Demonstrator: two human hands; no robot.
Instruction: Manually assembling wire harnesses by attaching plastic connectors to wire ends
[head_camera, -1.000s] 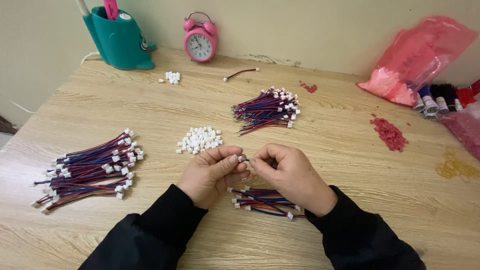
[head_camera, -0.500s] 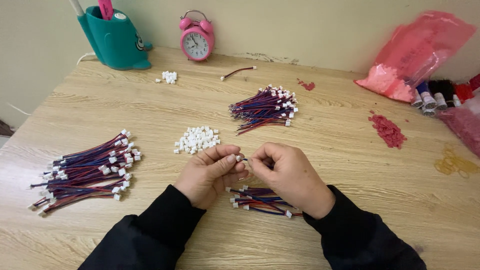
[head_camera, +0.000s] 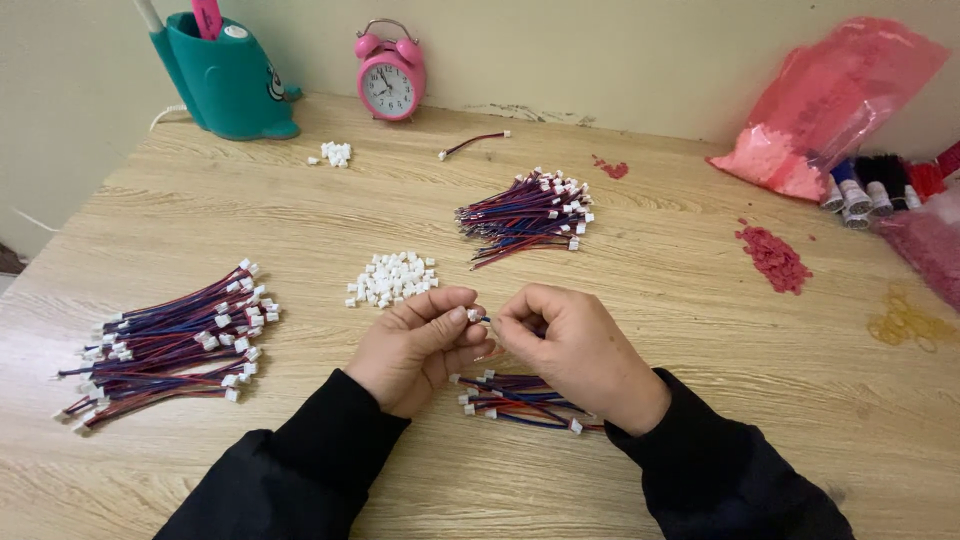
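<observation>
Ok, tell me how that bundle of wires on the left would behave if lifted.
The wire bundle looks loose and untied, so strands would probably flop and slip apart. The thin wires with small white plugs suggest it is light, and it seems unlikely to roll.

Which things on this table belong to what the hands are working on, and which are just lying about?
In use: left hand and right hand pinching a small white connector; wire bundle under the hands; white connector pile; left wire bundle; far wire bundle.

Lying about: pink alarm clock; teal holder; pink bag; red bits.
</observation>
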